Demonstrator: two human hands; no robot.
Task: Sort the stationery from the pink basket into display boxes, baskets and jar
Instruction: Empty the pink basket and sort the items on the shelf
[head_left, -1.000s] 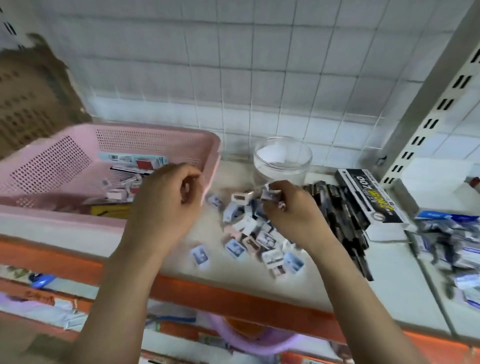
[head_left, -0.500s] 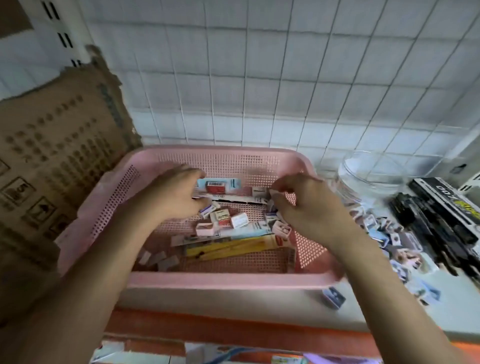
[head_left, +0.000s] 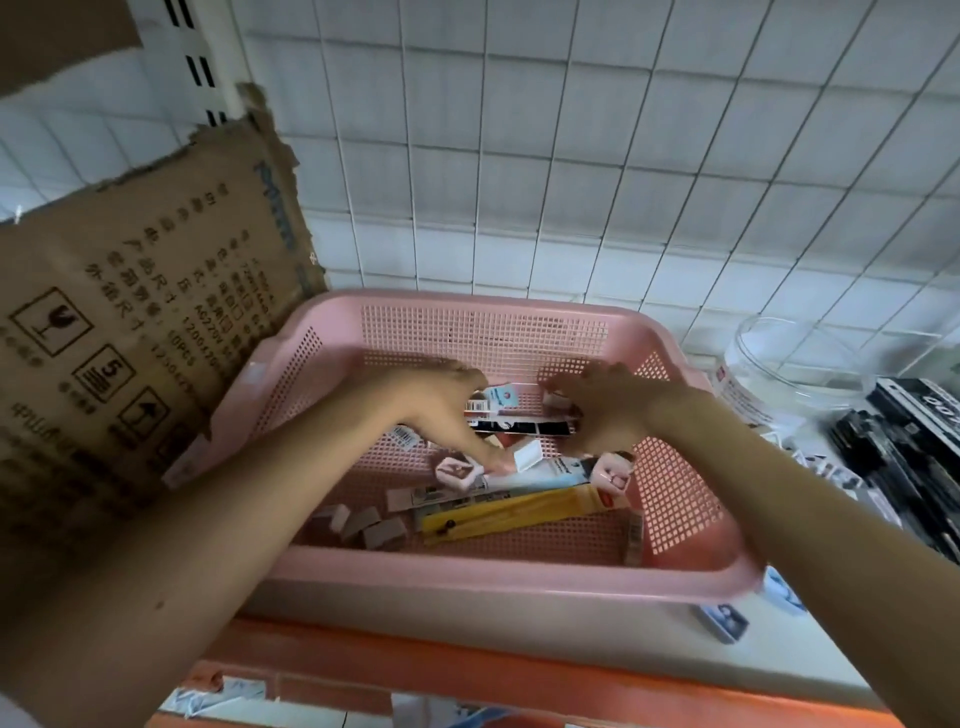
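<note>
Both hands were inside the pink basket. The left hand reached down with fingers extended, their tips touching a small white eraser. The right hand had curled fingers; whether it pinched anything I could not tell. Below them, at 6 o'clock, lay a yellow package and brown erasers. At 3 o'clock of the basket stood a glass jar; at 9 o'clock, a cardboard box.

Counter: pale top, orange front edge. On it: pink basket centre, clear jar right rear, black pens far right, small packets, probably erasers, at basket's right corner.
</note>
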